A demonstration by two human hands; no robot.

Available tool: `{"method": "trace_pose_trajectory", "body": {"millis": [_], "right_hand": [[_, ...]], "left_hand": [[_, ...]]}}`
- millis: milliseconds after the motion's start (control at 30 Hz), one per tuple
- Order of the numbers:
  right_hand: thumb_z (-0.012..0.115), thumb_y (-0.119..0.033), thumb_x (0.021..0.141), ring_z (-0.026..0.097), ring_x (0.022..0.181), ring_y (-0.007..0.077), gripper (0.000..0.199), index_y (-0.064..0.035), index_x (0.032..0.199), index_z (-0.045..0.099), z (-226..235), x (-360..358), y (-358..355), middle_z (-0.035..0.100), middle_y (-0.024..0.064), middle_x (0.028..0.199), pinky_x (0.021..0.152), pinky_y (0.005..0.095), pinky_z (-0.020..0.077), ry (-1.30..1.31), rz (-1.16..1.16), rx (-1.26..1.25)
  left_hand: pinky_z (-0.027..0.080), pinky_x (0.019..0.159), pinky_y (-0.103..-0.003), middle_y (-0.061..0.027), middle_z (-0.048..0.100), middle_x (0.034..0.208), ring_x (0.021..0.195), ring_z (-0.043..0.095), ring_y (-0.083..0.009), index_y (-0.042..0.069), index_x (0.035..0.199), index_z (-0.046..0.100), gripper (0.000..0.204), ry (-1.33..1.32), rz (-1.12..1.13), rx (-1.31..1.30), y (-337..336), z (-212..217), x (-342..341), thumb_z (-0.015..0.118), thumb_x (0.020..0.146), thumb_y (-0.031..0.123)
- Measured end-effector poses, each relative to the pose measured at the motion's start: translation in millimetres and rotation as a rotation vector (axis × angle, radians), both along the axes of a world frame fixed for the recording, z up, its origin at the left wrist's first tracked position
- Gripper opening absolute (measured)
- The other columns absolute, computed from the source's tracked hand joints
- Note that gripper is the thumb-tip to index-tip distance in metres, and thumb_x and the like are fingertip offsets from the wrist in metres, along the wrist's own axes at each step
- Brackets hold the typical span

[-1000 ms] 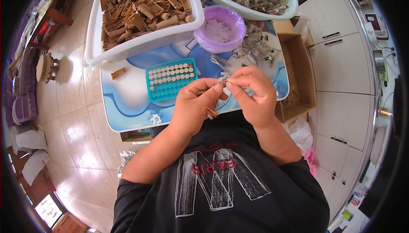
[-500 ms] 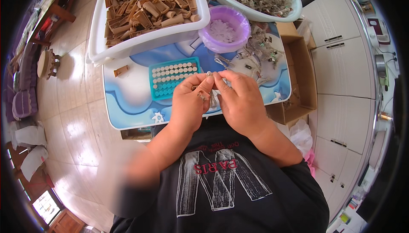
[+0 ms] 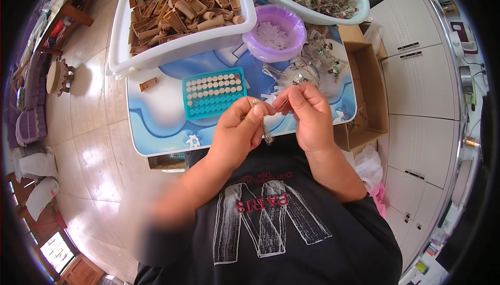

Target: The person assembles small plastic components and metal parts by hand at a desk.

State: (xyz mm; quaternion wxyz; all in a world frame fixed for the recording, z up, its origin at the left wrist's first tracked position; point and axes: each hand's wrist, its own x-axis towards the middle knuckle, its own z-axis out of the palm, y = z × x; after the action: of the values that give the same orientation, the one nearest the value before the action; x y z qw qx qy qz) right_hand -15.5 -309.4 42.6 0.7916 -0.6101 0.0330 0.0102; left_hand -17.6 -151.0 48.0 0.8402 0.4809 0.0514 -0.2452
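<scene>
Close above the table's front edge, my left hand is closed in a pinch on a small part, mostly hidden by the fingers. A clear, silvery strand hangs below that hand. My right hand is pinched on a thin, pale wire that runs across from the left fingertips. Just beyond my left hand lies a teal tray with rows of round beige discs in its upper part. Past my right hand, a loose heap of clear-wrapped small metal parts spreads over the table.
The blue-and-white table carries a white bin of brown plastic casings, a purple bowl of small whitish pieces and a pale basket of wrapped parts. One brown casing lies at left. A cardboard box stands at right.
My hands, close together before, have drawn apart, the right one moving to the right. A thin wire now shows between their fingertips. The tray has stayed put.
</scene>
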Motion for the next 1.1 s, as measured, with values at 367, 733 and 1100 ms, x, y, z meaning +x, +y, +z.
{"method": "trace_pose_trajectory", "body": {"millis": [367, 733, 1100], "right_hand": [[0.049, -0.020, 0.094, 0.053, 0.067, 0.0106, 0.022, -0.0048, 0.080, 0.055, -1, -7, 11, 0.058, 0.0034, 0.072, 0.067, 0.0251, 0.0409, 0.233, 0.417, 0.274], [0.062, -0.015, 0.087, 0.055, 0.059, 0.0077, 0.018, 0.0006, 0.077, 0.060, 4, -17, 26, 0.060, 0.0025, 0.066, 0.054, 0.0225, 0.0426, 0.023, 0.395, -0.411], [0.064, -0.009, 0.083, 0.052, 0.056, 0.0070, 0.016, 0.0006, 0.072, 0.058, 6, -16, 30, 0.060, 0.0024, 0.063, 0.050, 0.0234, 0.0412, 0.016, 0.444, -0.505]], "left_hand": [[0.033, 0.050, -0.014, 0.0009, 0.059, 0.097, 0.055, 0.041, 0.0004, 0.004, 0.116, 0.056, 0.033, -0.018, -0.030, 0.140, 37, 2, 0, 0.063, 0.086, 0.014], [0.025, 0.041, -0.018, 0.0068, 0.046, 0.063, 0.047, 0.034, -0.0013, 0.004, 0.097, 0.058, 0.020, 0.122, -0.001, -0.032, 35, -16, -6, 0.057, 0.091, 0.023], [0.023, 0.041, -0.018, 0.0061, 0.046, 0.065, 0.047, 0.032, -0.0007, 0.006, 0.091, 0.056, 0.018, 0.172, -0.007, -0.092, 34, -18, -8, 0.055, 0.093, 0.024]]}}
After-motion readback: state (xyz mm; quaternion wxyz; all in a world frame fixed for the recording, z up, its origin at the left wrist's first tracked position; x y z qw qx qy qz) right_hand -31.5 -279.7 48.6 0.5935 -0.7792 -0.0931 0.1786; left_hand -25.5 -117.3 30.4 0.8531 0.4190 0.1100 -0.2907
